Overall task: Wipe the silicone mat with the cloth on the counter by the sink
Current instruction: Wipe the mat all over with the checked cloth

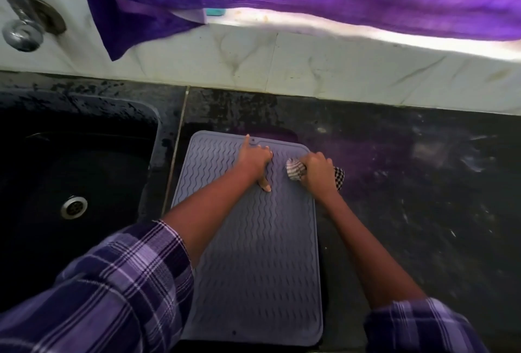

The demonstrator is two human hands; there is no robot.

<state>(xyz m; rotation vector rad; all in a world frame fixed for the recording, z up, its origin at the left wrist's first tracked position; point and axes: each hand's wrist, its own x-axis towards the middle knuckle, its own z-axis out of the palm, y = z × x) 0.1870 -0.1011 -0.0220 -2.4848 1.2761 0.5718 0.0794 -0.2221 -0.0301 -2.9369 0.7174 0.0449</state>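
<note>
The silicone mat lies flat on the dark surface, just right of the sink. The left hand presses on the mat's far part with spread fingers. The right hand grips the bunched cloth at the mat's far right edge.

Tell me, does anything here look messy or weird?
Mostly tidy. The silicone mat lies flat beside the sink, left hand pressing it, right hand gripping the cloth. What stands out: pale smears and blotches mark the dark counter, and faint stains streak the white wall tiles.
</note>
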